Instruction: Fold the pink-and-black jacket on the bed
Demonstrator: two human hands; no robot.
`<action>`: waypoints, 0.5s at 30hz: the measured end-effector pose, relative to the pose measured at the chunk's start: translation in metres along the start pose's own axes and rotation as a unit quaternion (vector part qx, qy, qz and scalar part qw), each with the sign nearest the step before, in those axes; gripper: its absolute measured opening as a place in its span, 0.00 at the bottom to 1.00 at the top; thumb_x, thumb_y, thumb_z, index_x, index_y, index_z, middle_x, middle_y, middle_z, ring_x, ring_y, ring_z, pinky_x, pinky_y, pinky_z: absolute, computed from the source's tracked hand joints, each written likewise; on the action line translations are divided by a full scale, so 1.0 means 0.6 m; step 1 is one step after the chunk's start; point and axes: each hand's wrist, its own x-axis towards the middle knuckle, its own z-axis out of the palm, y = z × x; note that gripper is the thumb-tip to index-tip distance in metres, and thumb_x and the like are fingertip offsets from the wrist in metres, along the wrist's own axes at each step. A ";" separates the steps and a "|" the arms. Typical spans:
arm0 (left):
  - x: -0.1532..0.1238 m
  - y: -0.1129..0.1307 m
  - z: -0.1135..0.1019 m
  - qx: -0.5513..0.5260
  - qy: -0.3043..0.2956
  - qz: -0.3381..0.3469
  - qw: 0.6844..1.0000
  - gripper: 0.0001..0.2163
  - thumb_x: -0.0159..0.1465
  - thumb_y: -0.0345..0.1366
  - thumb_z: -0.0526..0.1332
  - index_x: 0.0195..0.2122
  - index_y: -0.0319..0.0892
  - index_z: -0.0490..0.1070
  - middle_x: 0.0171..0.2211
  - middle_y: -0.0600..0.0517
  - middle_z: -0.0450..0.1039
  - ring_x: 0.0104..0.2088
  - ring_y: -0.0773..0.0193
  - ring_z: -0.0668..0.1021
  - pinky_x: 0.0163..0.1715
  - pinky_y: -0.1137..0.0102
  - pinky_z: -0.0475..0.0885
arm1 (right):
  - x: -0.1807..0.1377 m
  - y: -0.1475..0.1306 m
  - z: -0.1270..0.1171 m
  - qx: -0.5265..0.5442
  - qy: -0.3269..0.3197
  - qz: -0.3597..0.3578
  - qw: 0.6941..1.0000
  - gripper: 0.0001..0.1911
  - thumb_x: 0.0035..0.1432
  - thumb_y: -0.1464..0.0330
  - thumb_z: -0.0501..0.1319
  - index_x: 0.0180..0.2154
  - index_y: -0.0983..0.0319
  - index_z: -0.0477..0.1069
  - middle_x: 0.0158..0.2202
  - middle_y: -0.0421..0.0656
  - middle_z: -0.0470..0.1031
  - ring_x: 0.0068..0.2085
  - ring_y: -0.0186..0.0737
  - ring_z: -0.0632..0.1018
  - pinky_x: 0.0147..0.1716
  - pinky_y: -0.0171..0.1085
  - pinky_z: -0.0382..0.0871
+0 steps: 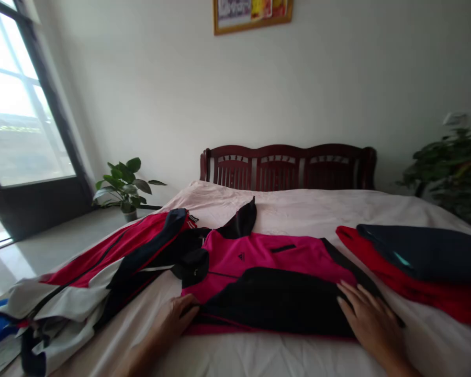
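A pink and black jacket [259, 254] lies spread on the bed [298, 209], its black lower part folded up over the pink. My left hand [176, 314] rests at the jacket's left near edge, fingers tucked against the black fabric. My right hand [367, 314] lies flat, fingers apart, on the black fabric at the jacket's right side. Whether the left hand pinches the cloth is unclear.
A heap of red, white and navy garments [98, 277] lies on the bed's left. Folded navy and red clothes [419, 262] sit on the right. Behind are a dark wooden headboard [286, 166], a potted plant [123, 186] by the window, and another plant [451, 167] at right.
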 end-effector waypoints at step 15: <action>-0.012 0.001 0.000 0.086 -0.044 -0.025 0.995 0.14 0.69 0.46 0.49 0.36 0.49 0.72 0.28 0.55 0.77 0.32 0.59 0.79 0.36 0.68 0.66 | 0.000 -0.015 -0.018 -0.016 -0.035 0.010 0.999 0.26 0.65 0.58 0.46 0.55 0.57 0.74 0.59 0.42 0.74 0.61 0.51 0.71 0.58 0.53 0.62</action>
